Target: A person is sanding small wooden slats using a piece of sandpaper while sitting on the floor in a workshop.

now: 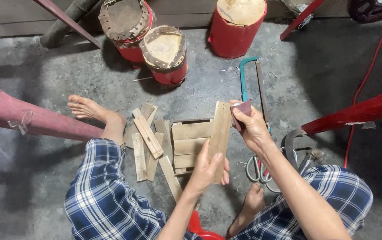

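Observation:
My left hand (208,168) grips the lower end of a flat wooden slat (220,133) and holds it upright over the floor. My right hand (253,126) presses a folded dark red piece of sandpaper (241,113) against the slat's upper right edge. Just behind the slat lies a stack of similar short wooden slats (190,138), and to their left a loose pile of narrower slats (146,140) beside my left foot (94,111).
A teal-framed hacksaw (249,80) lies on the concrete floor past my right hand. Scissors (258,171), a curved metal tool (291,142) and a hammer (310,156) lie by my right knee. Three red drums (166,55) stand farther off. Red wooden legs (355,112) and a red cord (364,80) are at the right.

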